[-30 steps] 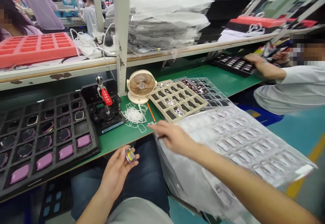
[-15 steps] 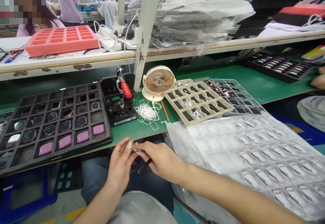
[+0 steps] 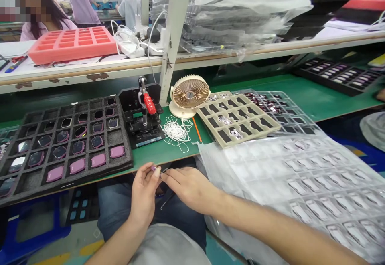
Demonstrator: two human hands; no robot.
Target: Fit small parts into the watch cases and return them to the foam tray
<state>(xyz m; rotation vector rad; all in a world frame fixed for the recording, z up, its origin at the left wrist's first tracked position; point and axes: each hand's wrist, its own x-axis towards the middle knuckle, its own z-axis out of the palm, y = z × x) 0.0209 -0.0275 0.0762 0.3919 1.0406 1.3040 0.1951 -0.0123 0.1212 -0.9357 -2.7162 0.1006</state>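
Above my lap, just off the bench edge, my left hand [image 3: 144, 191] pinches a small purple part [image 3: 154, 168], mostly covered by the fingers. It resembles the purple watch cases [image 3: 77, 166] in the black foam tray [image 3: 123, 160] to the left, but its exact kind is hidden. My right hand [image 3: 188, 187] meets it from the right, fingertips closed against the part. Below the right fingers hangs a thin, dark tool with a hooked end [image 3: 164, 205], held in that hand; its upper portion is out of sight.
A toggle clamp press with a red handle [image 3: 149, 104] stands beside a beige fan [image 3: 190, 94]. White ring gaskets [image 3: 175, 132] and an orange stick [image 3: 197, 129] lie before it. Parts trays [image 3: 224, 142] and plastic-covered blisters [image 3: 261, 177] extend right. A pink foam tray [image 3: 72, 52] sits on the shelf.
My right fingers have shifted slightly on the small part, and the hooked tool hangs a little lower and further left. The whole view has moved slightly.
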